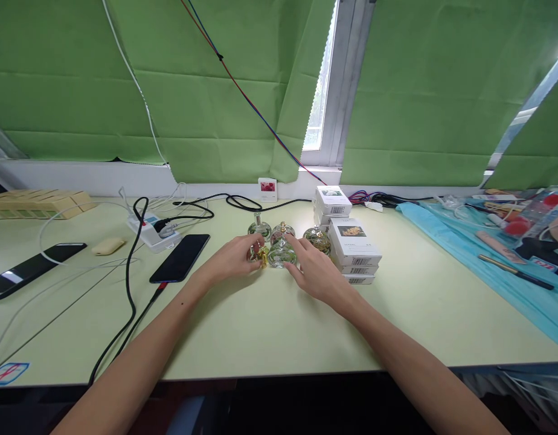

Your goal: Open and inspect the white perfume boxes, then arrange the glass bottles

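Several squat clear-glass perfume bottles stand grouped in the middle of the table. My right hand (316, 269) grips the front perfume bottle (281, 257), with its thumb at the right side and its index finger near the top. Left of that bottle, my left hand (236, 257) has thumb and fingers curled around a small shiny gold piece (262, 256); its far part is hidden by the fingers. Just behind are a bottle with a clear neck (259, 227) and a gold-necked bottle (283, 229). Another bottle (319, 240) with dark contents stands behind my right hand.
White boxes (355, 240) are stacked right of the bottles, with a second stack (332, 200) behind. At left lie a black phone (180, 258), another dark phone (32, 269), a power strip (154, 232) and loose cables. Blue plastic sheeting (469, 254) with clutter covers the right side.
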Demonstrator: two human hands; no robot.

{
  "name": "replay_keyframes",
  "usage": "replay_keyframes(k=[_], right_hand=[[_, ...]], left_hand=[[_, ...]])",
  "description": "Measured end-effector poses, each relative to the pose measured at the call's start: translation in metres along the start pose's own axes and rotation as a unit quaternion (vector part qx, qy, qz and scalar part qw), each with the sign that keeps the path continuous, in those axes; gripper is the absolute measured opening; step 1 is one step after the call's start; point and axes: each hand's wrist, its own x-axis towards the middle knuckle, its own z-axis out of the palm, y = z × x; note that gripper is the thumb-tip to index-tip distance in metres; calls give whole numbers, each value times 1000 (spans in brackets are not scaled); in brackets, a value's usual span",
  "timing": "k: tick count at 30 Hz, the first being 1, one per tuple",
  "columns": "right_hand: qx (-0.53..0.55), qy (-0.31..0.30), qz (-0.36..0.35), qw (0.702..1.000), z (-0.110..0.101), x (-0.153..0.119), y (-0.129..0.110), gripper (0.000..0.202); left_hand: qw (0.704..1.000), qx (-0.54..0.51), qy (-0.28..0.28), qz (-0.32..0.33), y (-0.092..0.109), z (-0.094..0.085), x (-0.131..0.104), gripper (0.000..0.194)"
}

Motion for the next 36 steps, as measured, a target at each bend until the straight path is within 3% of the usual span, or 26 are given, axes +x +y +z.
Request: replay_keyframes(k=[6,10,18,27,36], right_hand=[[-6,-1,-3,1000,-1,0,1,56],[-14,2,6,1000,-1,1,0,55],[-27,-4,10,1000,0,1,0,57],[-34,0,18,999,4,2,2,53],[-43,-18,37,998,-2,1,-4,47]], left_hand=[[998,-51,31,-17,-7,-2,4,30],[997,-6,73,-34,-18,-6,7,26],[995,79,-3,-60,-38,-4,6,16],[994,88,-20,-57,-46,11,7,16],[994,89,-15,-56,-45,15,6,16]])
